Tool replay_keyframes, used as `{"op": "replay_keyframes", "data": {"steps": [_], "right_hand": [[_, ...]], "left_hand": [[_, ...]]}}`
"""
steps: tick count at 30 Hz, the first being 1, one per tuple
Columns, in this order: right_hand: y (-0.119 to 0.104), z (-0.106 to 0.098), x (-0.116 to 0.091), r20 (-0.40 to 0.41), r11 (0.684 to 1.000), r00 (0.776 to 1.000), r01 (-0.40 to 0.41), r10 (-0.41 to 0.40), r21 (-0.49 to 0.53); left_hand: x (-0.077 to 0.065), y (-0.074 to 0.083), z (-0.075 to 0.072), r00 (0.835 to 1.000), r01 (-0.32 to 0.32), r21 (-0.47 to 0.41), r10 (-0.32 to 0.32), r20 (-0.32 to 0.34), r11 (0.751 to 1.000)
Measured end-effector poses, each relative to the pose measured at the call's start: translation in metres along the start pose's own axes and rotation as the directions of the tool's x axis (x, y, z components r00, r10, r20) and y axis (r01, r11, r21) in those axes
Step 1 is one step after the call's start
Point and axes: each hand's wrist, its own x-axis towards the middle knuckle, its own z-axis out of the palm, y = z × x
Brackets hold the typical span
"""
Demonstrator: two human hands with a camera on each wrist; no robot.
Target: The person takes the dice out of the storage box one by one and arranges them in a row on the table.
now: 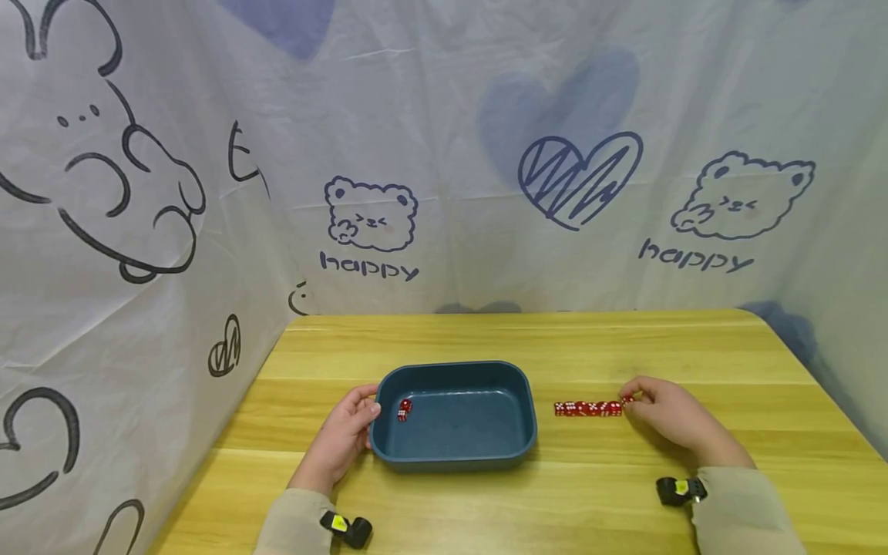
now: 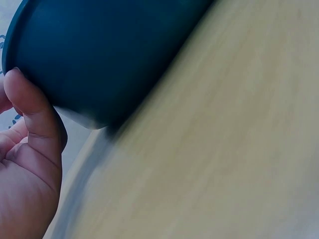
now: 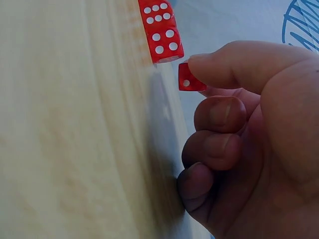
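The right hand [image 1: 669, 416] pinches one red die [image 3: 189, 78] in its grip, beside the row of dice [image 1: 588, 408] on the counter [image 1: 624, 347]. The left hand [image 1: 343, 435] holds the blue tray [image 1: 454, 455], its grip round the rim.

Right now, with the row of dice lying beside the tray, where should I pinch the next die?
Take the end die of the row, nearest the right hand, from above, across its two free side faces. Its neighbour blocks the tray-side face; the right hand already pinches one die.
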Motion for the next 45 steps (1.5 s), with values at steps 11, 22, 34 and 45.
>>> {"op": "replay_keyframes", "data": {"steps": [11,22,34,45], "right_hand": [[-0.0018,0.0019,-0.0013,0.047,0.999,0.999,0.007,-0.005,-0.044],[-0.0020,0.0010,0.0011,0.054,0.993,0.998,0.036,-0.030,-0.110],[-0.0025,0.0019,0.0010,0.063,0.993,0.998,0.036,-0.029,-0.112],[-0.0032,0.0013,-0.0006,0.053,0.995,0.998,0.022,-0.017,-0.100]], "left_hand": [[0.0001,-0.0007,0.0012,1.000,-0.006,-0.006,0.006,-0.007,1.000],[-0.0002,-0.0014,0.0007,1.000,0.002,-0.006,-0.003,-0.016,1.000],[-0.0005,-0.0029,-0.0003,1.000,-0.022,-0.007,0.022,0.006,1.000],[-0.0010,-0.0015,0.0007,1.000,-0.005,-0.014,0.004,-0.012,1.000]]}}
